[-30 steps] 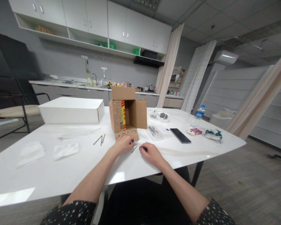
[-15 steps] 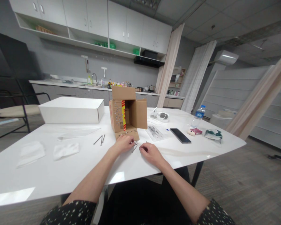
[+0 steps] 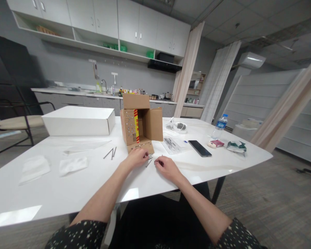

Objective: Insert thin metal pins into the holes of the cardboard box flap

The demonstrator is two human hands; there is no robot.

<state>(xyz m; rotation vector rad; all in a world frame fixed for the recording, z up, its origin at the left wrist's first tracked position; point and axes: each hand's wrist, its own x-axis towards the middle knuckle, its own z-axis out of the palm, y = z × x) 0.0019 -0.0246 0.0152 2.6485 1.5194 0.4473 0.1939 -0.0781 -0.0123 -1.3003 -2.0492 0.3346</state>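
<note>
My left hand (image 3: 137, 157) rests at the front flap of an open cardboard box (image 3: 130, 128), its fingers curled together. Several metal nails (image 3: 148, 163) lie on the table right by its fingertips; whether it grips any of them is hidden. To the right, my right hand (image 3: 167, 166) is closed with thumb and fingers together on the table, and what it holds is too small to make out. Small metallic dots cover the box's left front panel, and more sit in a row on the lower flap. Left of the box lie three loose long nails (image 3: 112, 153).
A white box (image 3: 77, 122) stands at the back left, with white cloths (image 3: 73, 166) before it. Right of the cardboard box are a clear plastic bag (image 3: 172, 145) with dark slim pieces, a phone (image 3: 200, 148), a water bottle (image 3: 220, 127) and a green-and-white packet (image 3: 236, 147).
The view has shifted very slightly. Both hands stay almost where they were, with little visible finger movement.
</note>
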